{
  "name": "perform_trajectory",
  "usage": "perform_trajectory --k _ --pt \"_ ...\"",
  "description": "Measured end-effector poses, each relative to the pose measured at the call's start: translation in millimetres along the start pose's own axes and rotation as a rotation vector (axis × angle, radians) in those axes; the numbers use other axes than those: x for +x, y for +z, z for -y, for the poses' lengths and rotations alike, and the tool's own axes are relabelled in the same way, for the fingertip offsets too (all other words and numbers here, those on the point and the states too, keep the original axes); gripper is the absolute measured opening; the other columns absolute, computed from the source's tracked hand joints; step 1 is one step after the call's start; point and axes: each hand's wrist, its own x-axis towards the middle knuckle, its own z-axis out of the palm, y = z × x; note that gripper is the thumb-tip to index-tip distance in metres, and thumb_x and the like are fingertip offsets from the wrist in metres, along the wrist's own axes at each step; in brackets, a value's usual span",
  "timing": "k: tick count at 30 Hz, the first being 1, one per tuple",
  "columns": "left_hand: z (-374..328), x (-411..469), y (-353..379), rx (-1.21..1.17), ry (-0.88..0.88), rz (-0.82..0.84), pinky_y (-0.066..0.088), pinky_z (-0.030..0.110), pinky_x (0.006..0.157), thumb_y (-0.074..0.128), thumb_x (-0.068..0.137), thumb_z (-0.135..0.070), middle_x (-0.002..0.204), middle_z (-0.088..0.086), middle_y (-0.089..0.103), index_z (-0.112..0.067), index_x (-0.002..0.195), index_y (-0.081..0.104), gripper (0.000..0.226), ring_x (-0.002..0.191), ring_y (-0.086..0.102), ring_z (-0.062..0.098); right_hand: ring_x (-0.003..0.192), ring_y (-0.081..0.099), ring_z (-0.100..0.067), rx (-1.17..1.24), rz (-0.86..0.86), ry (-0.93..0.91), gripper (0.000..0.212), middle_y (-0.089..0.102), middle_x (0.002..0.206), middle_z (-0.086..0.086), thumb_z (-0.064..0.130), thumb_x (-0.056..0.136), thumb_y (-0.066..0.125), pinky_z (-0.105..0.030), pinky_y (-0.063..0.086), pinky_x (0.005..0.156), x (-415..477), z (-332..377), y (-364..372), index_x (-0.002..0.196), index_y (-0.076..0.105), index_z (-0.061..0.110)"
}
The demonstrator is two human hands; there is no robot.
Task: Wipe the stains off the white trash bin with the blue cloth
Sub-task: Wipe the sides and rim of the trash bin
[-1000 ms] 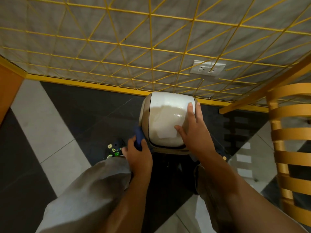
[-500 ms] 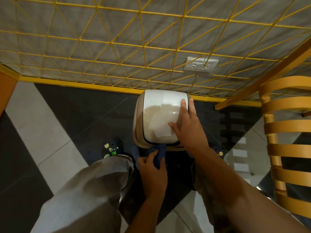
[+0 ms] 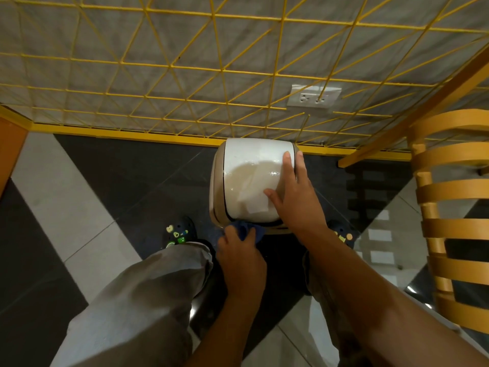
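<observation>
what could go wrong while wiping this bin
The right hand only rests flat on the white trash bin, so hard strokes from the left hand could slide it on the glossy floor. The blue cloth is bunched at the near edge, so stains elsewhere may be missed.

Dim indoor light, glare on bin lid [image 3: 254, 176] (glossy), wide-angle edge distortion, soft shadows

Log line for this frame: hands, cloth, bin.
left hand: grips cloth | cloth: against near edge of bin | right hand: flat on bin top
</observation>
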Motion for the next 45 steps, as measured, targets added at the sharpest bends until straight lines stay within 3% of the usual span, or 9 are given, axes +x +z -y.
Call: perform_trajectory --k 4,21,27,29,32,36,39,43,45 --pt "-29 -6 8 -0.035 0.135 0.095 0.036 0.034 0.096 0.044 0.093 -0.015 0.134 0.009 0.038 -0.023 0.135 0.043 0.043 0.119 0.038 0.029 0.142 0.019 -0.03 0.004 0.006 -0.003 0.084 -0.009 0.158 0.0 0.04 0.086 0.059 -0.046 0.035 0.107 0 -1 -1 0.147 0.003 0.024" --pt "-43 -12 18 -0.096 0.147 0.154 0.041 0.03 0.094 0.044 0.094 -0.025 0.134 0.009 0.03 -0.025 0.135 0.041 0.041 0.117 0.037 0.026 0.142 0.018 -0.031 0.012 0.018 0.009 0.085 -0.01 0.158 0.001 0.041 0.087 0.058 -0.047 0.034 0.107 0 -1 -2 0.147 0.001 0.025" --pt "-21 -11 -3 -0.504 0.107 0.284 0.041 0.021 0.085 0.057 0.088 -0.015 0.109 0.011 0.046 -0.01 0.115 0.061 0.028 0.094 0.049 0.021 0.142 0.016 -0.033 0.024 0.078 -0.014 0.083 -0.01 0.158 -0.002 0.042 0.088 0.055 -0.047 0.029 0.111 0 0 -9 0.148 0.001 0.023" --pt "-17 -10 -13 -0.649 -0.005 0.318 0.049 0.03 0.079 0.059 0.087 -0.013 0.107 0.017 0.057 -0.007 0.108 0.063 0.023 0.09 0.057 0.022 0.144 0.012 -0.028 0.123 0.134 -0.022 0.08 -0.007 0.158 -0.004 0.044 0.089 0.053 -0.042 0.024 0.114 2 -2 -20 0.149 0.005 0.022" --pt "-19 -8 -29 -0.858 -0.21 0.326 0.049 0.022 0.068 0.062 0.085 -0.015 0.107 0.007 0.06 -0.018 0.106 0.06 0.021 0.088 0.06 0.015 0.14 0.019 -0.013 0.338 0.076 -0.001 0.073 0.014 0.157 -0.003 0.041 0.09 0.052 -0.026 0.022 0.109 1 -6 -42 0.148 0.011 0.021" --pt "-26 -4 -43 -1.08 -0.399 0.372 0.049 0.028 0.071 0.061 0.086 -0.018 0.098 0.002 0.058 -0.028 0.092 0.051 0.016 0.088 0.059 0.016 0.126 0.044 -0.02 0.513 -0.007 0.412 0.053 0.046 0.14 -0.003 0.046 0.089 0.051 -0.038 0.037 0.106 -30 -19 -56 0.135 0.04 0.022" --pt "-35 -2 -46 -1.233 -0.488 0.467 0.051 0.033 0.071 0.059 0.087 -0.02 0.106 0.008 0.061 -0.017 0.108 0.053 0.022 0.091 0.062 0.023 0.093 0.063 -0.02 0.862 0.21 0.673 0.036 0.064 0.105 -0.008 0.049 0.086 0.055 -0.042 0.052 0.09 -64 -18 -44 0.102 0.057 0.017" --pt "-42 -9 -48 -1.044 -0.242 0.534 0.05 0.022 0.072 0.055 0.09 -0.024 0.102 -0.001 0.065 -0.025 0.104 0.058 0.014 0.092 0.064 0.011 0.075 0.069 -0.017 1.233 0.326 0.727 0.033 0.068 0.093 -0.01 0.045 0.085 0.059 -0.028 0.056 0.061 -83 -13 -30 0.103 0.058 0.017" --pt "-41 -7 -54 -0.856 -0.059 0.572 0.046 0.012 0.066 0.052 0.092 -0.024 0.1 -0.007 0.065 -0.033 0.098 0.059 0.013 0.089 0.061 0.003 0.079 0.068 -0.019 1.203 0.293 0.724 0.029 0.067 0.096 -0.008 0.041 0.086 0.06 -0.031 0.056 0.067 -83 -18 -29 0.105 0.057 0.019"
